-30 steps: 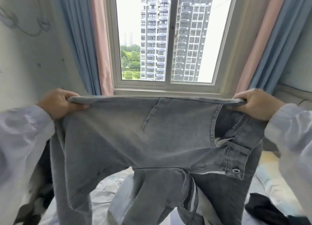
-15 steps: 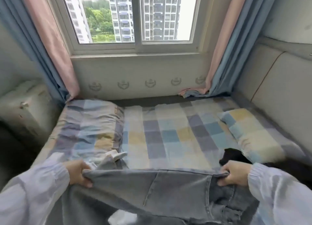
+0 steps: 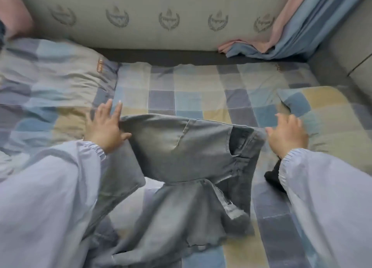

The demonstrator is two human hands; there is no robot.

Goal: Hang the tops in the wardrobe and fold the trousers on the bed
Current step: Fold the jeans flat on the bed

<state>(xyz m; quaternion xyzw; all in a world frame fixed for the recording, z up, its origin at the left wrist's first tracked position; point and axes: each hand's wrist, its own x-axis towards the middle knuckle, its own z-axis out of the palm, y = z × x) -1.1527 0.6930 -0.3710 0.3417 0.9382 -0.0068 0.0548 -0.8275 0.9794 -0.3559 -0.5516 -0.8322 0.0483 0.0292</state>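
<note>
Centre frame on the checked bed [image 3: 191, 98], grey jeans [image 3: 181, 151] now lie down instead of held up at the window a second ago, my left hand [image 3: 104, 127] and right hand [image 3: 286, 136] spread open at the waistband corners, so folding can start.

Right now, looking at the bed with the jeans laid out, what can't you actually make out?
- Head view: the legs of the grey jeans run off the bottom edge and under the left sleeve.
- The dark garment is mostly hidden by the right sleeve; its type is unclear.
- Motion blur smears the right hand, so its fingers are indistinct.
- The tag on the left pillow is too small to read.
- No wardrobe or tops in view.
</note>
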